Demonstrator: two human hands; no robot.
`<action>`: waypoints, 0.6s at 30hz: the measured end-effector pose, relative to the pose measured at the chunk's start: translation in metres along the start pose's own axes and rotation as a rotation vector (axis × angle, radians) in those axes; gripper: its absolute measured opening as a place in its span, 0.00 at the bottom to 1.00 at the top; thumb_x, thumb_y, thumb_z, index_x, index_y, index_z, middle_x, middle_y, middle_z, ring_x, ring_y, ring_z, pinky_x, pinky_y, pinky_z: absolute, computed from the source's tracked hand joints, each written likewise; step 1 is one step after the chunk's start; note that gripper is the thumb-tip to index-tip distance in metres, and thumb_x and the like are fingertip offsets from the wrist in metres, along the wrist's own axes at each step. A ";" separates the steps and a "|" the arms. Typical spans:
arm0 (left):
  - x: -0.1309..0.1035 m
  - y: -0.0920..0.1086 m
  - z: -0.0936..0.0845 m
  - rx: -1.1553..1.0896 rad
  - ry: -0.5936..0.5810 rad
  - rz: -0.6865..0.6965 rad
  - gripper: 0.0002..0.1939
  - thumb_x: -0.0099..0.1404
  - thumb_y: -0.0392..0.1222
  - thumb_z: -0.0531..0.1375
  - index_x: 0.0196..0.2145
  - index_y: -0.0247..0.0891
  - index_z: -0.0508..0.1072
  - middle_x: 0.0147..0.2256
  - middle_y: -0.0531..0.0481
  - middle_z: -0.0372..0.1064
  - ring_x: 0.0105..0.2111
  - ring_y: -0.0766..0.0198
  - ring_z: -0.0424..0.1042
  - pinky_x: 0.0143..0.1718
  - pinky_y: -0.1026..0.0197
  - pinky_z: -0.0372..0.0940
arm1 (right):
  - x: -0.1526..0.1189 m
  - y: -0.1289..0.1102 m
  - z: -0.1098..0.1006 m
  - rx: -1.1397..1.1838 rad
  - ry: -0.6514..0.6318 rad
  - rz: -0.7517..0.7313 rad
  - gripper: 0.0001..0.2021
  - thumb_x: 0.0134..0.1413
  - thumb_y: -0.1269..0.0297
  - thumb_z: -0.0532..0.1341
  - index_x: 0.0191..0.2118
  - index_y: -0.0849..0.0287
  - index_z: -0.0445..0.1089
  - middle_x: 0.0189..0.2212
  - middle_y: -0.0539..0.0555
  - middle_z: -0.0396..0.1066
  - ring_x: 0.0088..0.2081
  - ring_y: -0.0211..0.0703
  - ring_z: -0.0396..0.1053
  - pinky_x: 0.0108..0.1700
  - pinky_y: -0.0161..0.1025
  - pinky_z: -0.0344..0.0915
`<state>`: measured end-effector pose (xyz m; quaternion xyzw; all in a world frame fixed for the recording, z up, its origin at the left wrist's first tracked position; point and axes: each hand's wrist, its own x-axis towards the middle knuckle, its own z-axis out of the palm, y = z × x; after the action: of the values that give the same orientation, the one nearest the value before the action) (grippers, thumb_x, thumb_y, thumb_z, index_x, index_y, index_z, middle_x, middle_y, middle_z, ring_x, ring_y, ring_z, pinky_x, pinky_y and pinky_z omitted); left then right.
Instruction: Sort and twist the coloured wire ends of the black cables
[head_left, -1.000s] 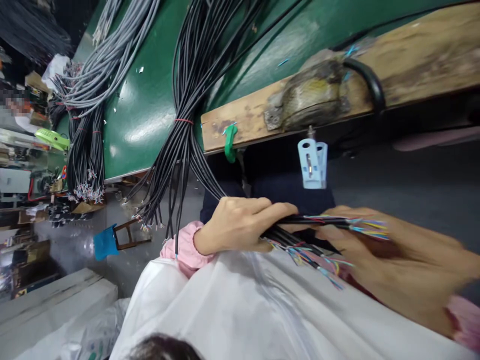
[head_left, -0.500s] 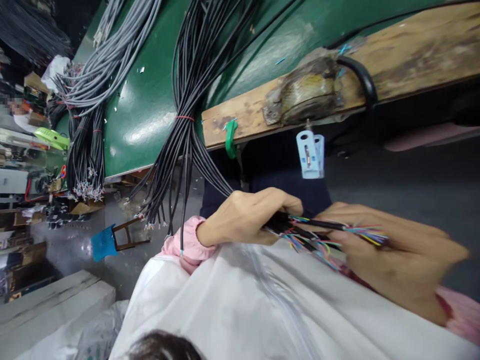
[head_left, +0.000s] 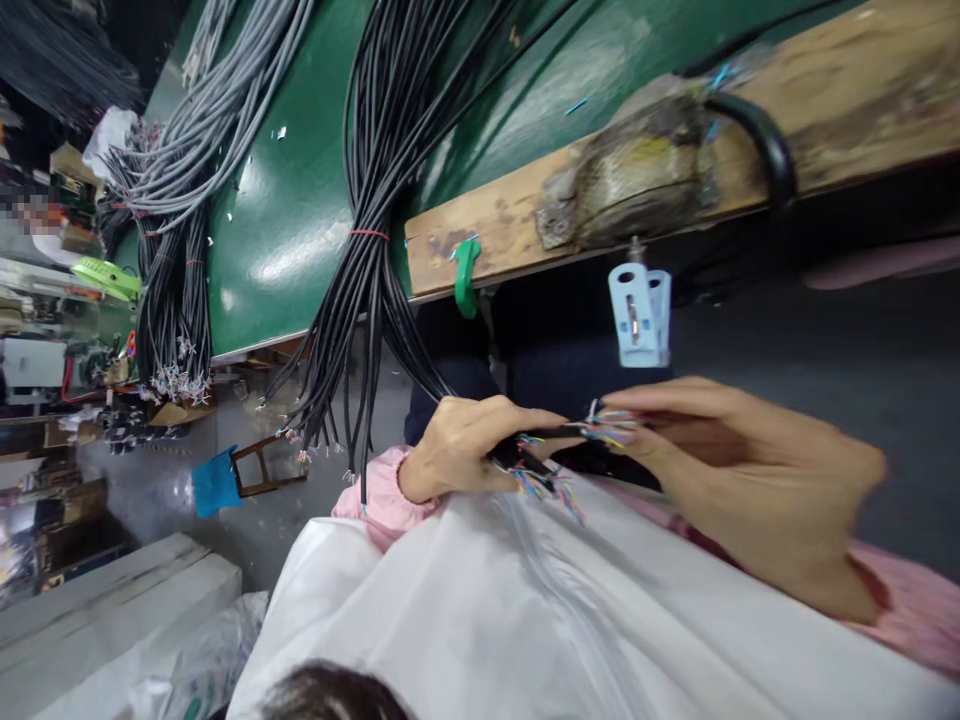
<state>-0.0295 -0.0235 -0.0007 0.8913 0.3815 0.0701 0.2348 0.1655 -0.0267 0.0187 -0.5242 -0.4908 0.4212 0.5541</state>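
Note:
My left hand (head_left: 469,450), in a pink sleeve, is closed around a bundle of black cables (head_left: 375,300) that hangs down from the green table (head_left: 292,200). Stripped coloured wire ends (head_left: 544,485) stick out past its fingers. My right hand (head_left: 742,480) is blurred and close to the left one. Its fingertips pinch the coloured wire ends of one black cable (head_left: 611,430) drawn from the bundle. A white plastic sheet (head_left: 525,620) lies over my lap just below both hands.
A worn wooden plank (head_left: 862,110) edges the table, with a green clip (head_left: 465,280) and a light blue clamp (head_left: 640,315) hanging under it. Grey cables (head_left: 210,130) and more black ones (head_left: 176,300) lie further left. A blue-seated stool (head_left: 225,480) stands on the floor.
My right hand has moved left, toward the left hand. The single cable that reached far to the right is now short, its wire ends pinched near the left fingertips.

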 end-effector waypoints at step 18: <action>0.012 0.018 -0.023 -0.065 0.033 -0.050 0.17 0.65 0.40 0.61 0.51 0.34 0.77 0.39 0.46 0.80 0.39 0.66 0.78 0.40 0.66 0.74 | 0.007 -0.002 0.006 0.129 -0.022 -0.065 0.22 0.51 0.40 0.68 0.20 0.52 0.72 0.18 0.54 0.70 0.20 0.41 0.69 0.19 0.37 0.64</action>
<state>-0.0167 -0.0176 0.0270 0.8721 0.4050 0.0912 0.2589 0.1610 -0.0188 0.0216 -0.4665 -0.4857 0.4393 0.5945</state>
